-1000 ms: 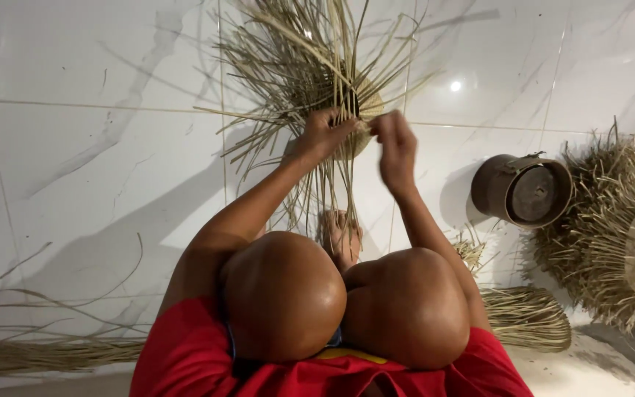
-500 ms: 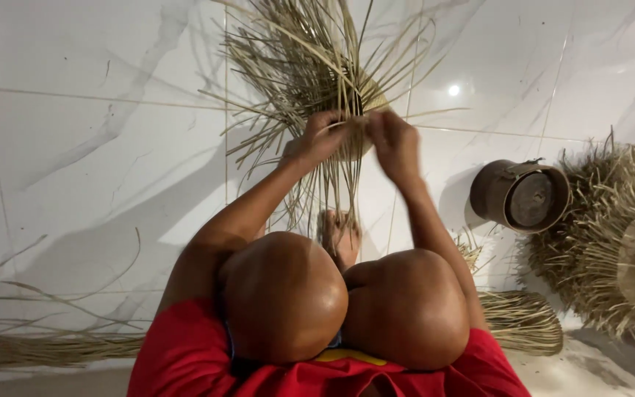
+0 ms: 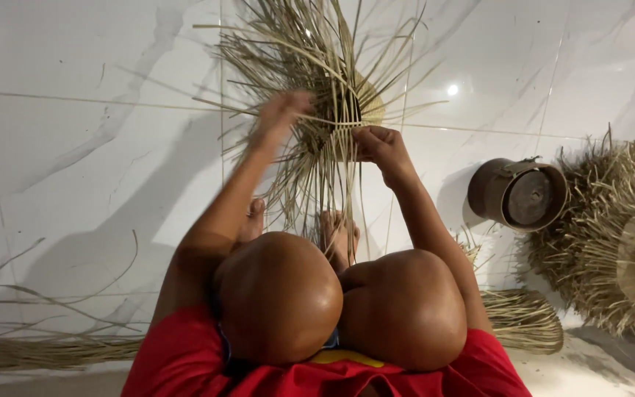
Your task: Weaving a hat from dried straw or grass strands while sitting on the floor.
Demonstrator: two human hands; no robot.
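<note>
Knees up close, red shorts (image 3: 185,360) at bottom edge, bare feet (image 3: 338,237) just past knees on white marble floor (image 3: 75,162). Right hand (image 3: 376,144) fisted tight, pinching strands of half-woven straw piece (image 3: 325,88) propped out front. Left hand (image 3: 281,112) blurry, against straws on its left side, grip can't tell. Farther right: dark metal pot (image 3: 519,195) on its side, finished straw heap (image 3: 611,228) beside it.

Left hand (image 3: 282,110) blurred on woven straw piece (image 3: 325,88), right hand (image 3: 378,143) pinching strands, metal pot (image 3: 517,194) nearby
</note>
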